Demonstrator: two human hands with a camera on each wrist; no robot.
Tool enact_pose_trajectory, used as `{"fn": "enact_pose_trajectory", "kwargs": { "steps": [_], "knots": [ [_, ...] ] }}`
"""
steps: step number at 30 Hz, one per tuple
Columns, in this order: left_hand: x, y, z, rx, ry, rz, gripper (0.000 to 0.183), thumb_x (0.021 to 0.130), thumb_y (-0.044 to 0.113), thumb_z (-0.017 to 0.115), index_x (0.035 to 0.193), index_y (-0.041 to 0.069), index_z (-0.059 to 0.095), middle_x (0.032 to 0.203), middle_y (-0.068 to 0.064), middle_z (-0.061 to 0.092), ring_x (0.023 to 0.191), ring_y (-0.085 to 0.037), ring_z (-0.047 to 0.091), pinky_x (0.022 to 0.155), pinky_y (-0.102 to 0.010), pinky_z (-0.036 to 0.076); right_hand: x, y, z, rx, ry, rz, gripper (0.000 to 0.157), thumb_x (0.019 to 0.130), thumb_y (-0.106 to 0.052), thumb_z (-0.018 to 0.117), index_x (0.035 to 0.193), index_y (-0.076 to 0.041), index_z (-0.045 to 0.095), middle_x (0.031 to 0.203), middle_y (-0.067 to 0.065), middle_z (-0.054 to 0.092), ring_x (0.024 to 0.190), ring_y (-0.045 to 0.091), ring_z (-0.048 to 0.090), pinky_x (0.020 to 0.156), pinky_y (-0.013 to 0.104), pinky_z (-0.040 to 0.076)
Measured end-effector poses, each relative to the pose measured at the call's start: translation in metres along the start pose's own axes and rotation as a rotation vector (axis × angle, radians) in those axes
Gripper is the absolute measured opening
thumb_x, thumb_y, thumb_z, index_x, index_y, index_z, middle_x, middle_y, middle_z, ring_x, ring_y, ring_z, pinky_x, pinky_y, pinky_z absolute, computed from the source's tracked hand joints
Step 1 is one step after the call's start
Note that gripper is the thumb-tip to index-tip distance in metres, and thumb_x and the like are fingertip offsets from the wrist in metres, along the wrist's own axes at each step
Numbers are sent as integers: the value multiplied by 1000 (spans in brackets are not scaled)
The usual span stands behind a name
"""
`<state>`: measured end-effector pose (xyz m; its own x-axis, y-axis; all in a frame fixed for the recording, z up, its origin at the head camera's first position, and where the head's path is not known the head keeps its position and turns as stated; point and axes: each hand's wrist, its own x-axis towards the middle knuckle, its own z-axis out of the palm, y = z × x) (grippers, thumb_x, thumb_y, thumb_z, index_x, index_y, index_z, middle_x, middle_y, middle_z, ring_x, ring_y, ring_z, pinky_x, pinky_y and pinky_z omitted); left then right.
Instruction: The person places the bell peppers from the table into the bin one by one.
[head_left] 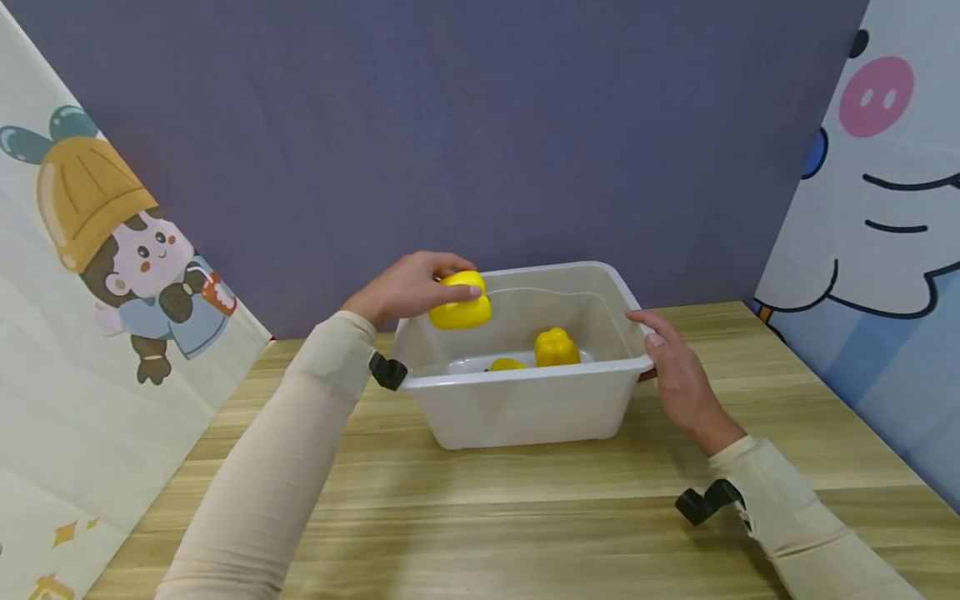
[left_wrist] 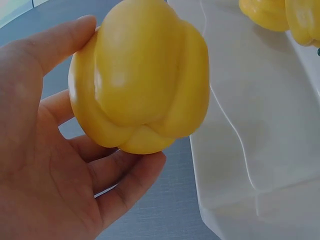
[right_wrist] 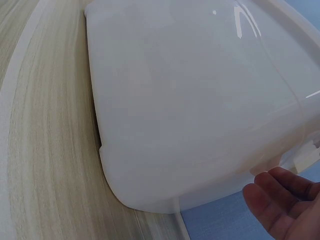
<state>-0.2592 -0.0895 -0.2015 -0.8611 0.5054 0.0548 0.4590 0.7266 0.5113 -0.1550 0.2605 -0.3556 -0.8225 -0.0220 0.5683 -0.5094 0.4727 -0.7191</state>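
My left hand (head_left: pixel 408 289) grips a yellow bell pepper (head_left: pixel 461 304) over the left end of a white plastic tub (head_left: pixel 525 408). In the left wrist view, thumb and fingers wrap the side and underside of this glossy, lobed pepper (left_wrist: pixel 145 75). At the tub's right end, my right hand (head_left: pixel 678 379) holds the rim, thumb over the edge and fingers beneath it. The right wrist view shows its fingertips (right_wrist: pixel 270 192) against the tub's outer wall (right_wrist: pixel 190 100). Inside the tub sits another yellow bell pepper (head_left: pixel 557 347), beside a partly hidden yellow one (head_left: pixel 507 364).
The tub stands on a wood-grain table (head_left: pixel 480 517), near a grey-blue back panel (head_left: pixel 487 142). Cartoon-printed sheets flank the table, a left sheet (head_left: pixel 67 400) and a right sheet (head_left: pixel 885 275). Black clips sit on both cuffs, the left clip (head_left: pixel 387 372) close to the tub's front-left corner.
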Motion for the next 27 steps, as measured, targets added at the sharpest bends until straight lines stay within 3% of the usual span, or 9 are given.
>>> {"fn": "enact_pose_trajectory", "kwargs": {
  "steps": [4,27],
  "knots": [
    [3,-1,0,24,-13,-16,53,89,53,69,136,28,62,127,0,61,111,-22,55,96,-43,46,0,1,1,7,0,1,45,111,-27,27,148,-8,43,125,23,54,89,12,55,65,25,52],
    [10,0,3,13,-54,-28,53,92,52,68,137,26,61,129,-4,61,114,-22,56,98,-44,47,1,3,2,34,14,-2,44,110,-27,28,147,-8,45,124,22,55,88,11,56,65,25,52]
  ]
}}
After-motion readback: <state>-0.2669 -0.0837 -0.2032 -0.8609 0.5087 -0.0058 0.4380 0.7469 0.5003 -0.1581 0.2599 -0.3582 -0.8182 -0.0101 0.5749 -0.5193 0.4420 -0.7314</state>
